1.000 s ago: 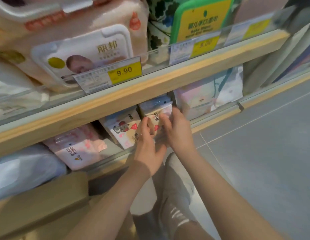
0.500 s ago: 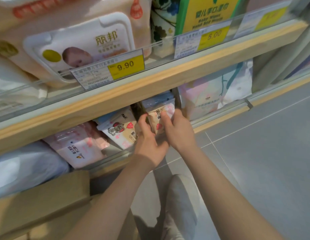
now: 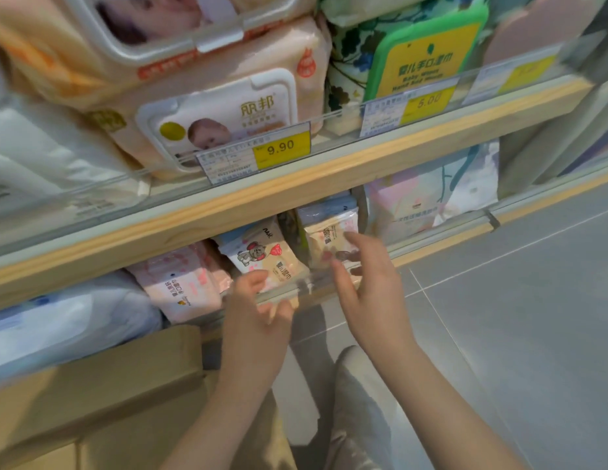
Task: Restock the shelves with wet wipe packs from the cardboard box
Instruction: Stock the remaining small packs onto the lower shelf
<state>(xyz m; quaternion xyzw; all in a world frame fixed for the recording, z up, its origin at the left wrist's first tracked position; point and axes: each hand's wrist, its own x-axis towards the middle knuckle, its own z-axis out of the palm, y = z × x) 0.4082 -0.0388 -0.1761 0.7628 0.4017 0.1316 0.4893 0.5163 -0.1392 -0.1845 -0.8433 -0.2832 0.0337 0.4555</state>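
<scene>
On the bottom shelf two small cream wet wipe packs with a bear print stand side by side: one (image 3: 262,257) on the left, one (image 3: 324,240) on the right with a blue pack behind it. My left hand (image 3: 258,310) hovers open just in front of the shelf's clear rail (image 3: 296,288), below the left pack. My right hand (image 3: 370,276) is open in front of the right pack, fingers spread, apart from it or barely touching. The cardboard box (image 3: 102,374) sits at lower left, its flap edge near my left forearm.
The wooden upper shelf (image 3: 296,184) carries large peach baby-wipe packs (image 3: 221,110), a green-lidded pack (image 3: 424,62) and price tags reading 9.90 and 5.00. Pink packs (image 3: 180,286) and a pale bag (image 3: 431,201) flank the small packs. Grey tiled floor (image 3: 516,317) lies to the right.
Both hands held the right bear-print pack against the shelf; they have let go and pulled back, fingers spread. The pack stays standing on the shelf. The view moved closer.
</scene>
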